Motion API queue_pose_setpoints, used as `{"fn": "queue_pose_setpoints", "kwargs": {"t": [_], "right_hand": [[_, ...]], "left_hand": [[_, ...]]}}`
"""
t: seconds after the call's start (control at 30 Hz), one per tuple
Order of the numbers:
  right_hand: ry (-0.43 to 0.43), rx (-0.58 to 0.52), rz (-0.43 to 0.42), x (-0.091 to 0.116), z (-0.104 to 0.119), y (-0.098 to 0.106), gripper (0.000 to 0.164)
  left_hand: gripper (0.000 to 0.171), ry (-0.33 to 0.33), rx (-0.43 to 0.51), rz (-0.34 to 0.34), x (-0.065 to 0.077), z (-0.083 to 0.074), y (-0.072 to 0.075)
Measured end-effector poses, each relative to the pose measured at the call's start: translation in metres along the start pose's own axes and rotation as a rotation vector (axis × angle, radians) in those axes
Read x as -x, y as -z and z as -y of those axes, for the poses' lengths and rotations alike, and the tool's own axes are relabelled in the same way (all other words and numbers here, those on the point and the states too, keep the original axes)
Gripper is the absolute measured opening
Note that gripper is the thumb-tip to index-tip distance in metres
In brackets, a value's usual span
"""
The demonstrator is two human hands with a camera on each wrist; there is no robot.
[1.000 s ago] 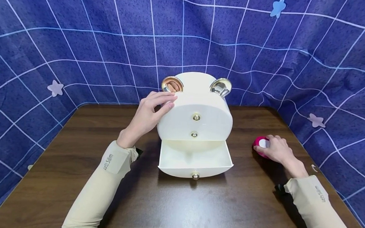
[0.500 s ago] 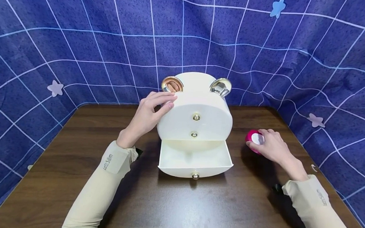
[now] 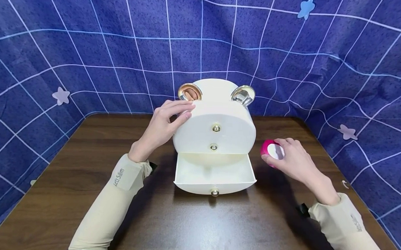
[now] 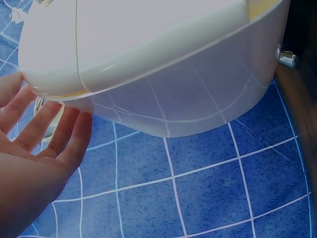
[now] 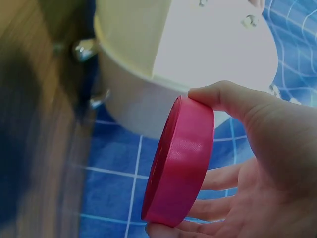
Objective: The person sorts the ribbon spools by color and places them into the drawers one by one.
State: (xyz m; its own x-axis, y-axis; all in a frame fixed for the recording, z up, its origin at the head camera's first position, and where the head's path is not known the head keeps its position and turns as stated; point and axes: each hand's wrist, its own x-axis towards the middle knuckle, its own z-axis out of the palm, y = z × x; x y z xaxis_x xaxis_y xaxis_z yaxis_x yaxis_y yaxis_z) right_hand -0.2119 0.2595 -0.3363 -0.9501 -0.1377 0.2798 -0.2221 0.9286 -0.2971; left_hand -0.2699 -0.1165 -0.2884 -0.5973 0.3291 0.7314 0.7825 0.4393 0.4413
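Observation:
A white storage box [image 3: 214, 135] with gold knobs and two shiny ear-like pieces stands mid-table. Its bottom drawer [image 3: 215, 170] is pulled out, and nothing shows inside. My left hand [image 3: 161, 125] rests its fingertips on the box's upper left side, fingers fairly straight; in the left wrist view the fingers [image 4: 74, 139] touch the box's edge. To the right of the box, my right hand [image 3: 296, 159] pinches a roll of pink ribbon [image 3: 272, 153] with a white centre. In the right wrist view the thumb and fingertips hold the ribbon roll [image 5: 183, 158] by opposite edges, above the table.
The dark wooden table [image 3: 102, 147] carries the box near its back. A blue cloth [image 3: 123, 54] with pale grid lines and stars hangs behind and at both sides. The drawer's knob [image 3: 214, 192] juts out at the front.
My right hand has lifted the ribbon roll off the table and carried it left, closer to the box. The left hand, box and drawer stay where they were.

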Motion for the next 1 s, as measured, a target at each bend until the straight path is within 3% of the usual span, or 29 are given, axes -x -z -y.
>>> {"fn": "queue_pose_setpoints", "kwargs": {"t": [0.5,1.0], "right_hand": [[0.144,-0.022,-0.048,0.010,0.040,0.000,0.060],[0.261,-0.073,-0.083,0.015,0.065,-0.017,0.059]], "left_hand": [[0.025,0.008,-0.018,0.013,-0.002,-0.001,0.001],[0.026,0.019,-0.017,0.018,0.000,-0.001,0.001]]}}
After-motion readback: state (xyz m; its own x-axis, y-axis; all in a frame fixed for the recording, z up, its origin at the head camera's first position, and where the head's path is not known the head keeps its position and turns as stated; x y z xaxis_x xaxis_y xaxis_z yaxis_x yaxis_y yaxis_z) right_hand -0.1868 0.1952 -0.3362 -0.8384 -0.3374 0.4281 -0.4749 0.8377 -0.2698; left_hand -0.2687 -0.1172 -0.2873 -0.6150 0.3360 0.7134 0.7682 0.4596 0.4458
